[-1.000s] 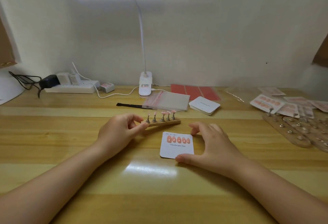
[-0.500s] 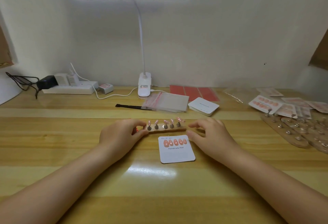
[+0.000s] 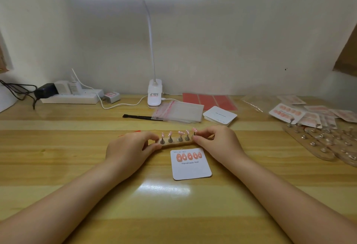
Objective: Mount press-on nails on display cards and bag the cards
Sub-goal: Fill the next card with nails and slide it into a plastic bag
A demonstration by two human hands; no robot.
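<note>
Right hand [image 3: 216, 143] reached wooden holder [image 3: 176, 143], five pink nails.

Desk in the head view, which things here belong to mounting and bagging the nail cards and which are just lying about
In the job:
wooden nail holder, gripped by left hand
rightmost nail stand, pinched by right hand
display card with five nails
clear bags
blank cards
finished cards

Lying about:
desk lamp
power strip
brush

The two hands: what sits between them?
Head view: between the left hand and right hand is a wooden strip holding five pink nails.
</note>
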